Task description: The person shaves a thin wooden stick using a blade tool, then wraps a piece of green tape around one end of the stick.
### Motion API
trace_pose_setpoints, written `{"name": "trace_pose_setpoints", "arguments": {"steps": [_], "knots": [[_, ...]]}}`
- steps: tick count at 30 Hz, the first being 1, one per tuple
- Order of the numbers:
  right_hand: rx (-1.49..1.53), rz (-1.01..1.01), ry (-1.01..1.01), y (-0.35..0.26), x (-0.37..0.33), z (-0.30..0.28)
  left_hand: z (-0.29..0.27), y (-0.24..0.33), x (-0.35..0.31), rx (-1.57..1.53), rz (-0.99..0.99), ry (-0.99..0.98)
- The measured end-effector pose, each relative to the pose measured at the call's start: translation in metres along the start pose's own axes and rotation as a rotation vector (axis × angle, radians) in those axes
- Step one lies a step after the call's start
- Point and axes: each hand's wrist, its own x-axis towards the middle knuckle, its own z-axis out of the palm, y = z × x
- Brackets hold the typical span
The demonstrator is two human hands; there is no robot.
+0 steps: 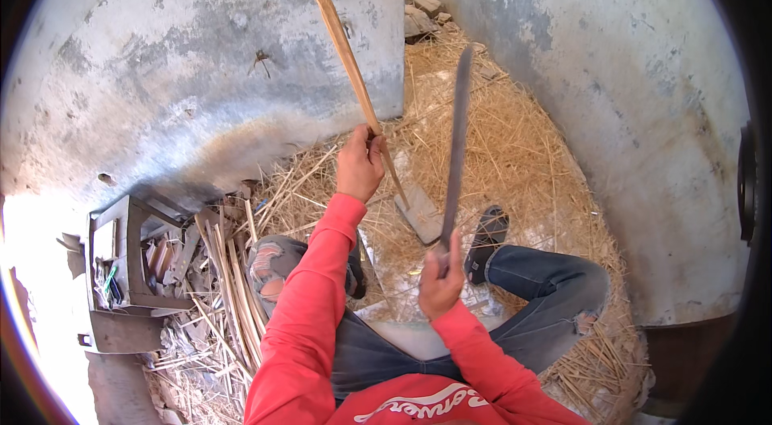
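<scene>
My left hand (359, 166) is closed around the lower half of a long, flat wooden strip (342, 43), possibly split bamboo. The strip tilts up and to the left, and its lower end meets or overlaps a greyish flat block (422, 220) on the ground; contact is hard to tell. In my right hand (441, 283) is the handle of a machete (457, 143), its long dark blade pointing up and away. Blade and strip are apart, with the blade to the right. The block lies between my bent legs.
Straw and shavings (498, 127) cover the floor. A bundle of long strips (233, 280) lies to my left, beside a metal frame box (125, 256) holding scraps. Worn grey walls (241, 23) rise ahead and to the right. Stones (422, 15) sit at the far gap.
</scene>
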Motion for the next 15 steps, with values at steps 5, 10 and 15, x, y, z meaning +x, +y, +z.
{"name": "trace_pose_setpoints", "arguments": {"steps": [5, 10, 15], "knots": [[-0.018, 0.524, -0.095, 0.097, -0.067, -0.004, 0.002, 0.005, 0.005, 0.16, -0.049, 0.013], [0.149, 0.575, 0.011, 0.034, -0.025, -0.01, -0.006, 0.001, -0.002, 0.082, -0.019, 0.032], [-0.023, 0.019, 0.03, 0.014, -0.004, -0.005, 0.005, 0.009, 0.001, 0.067, -0.02, 0.01]]}}
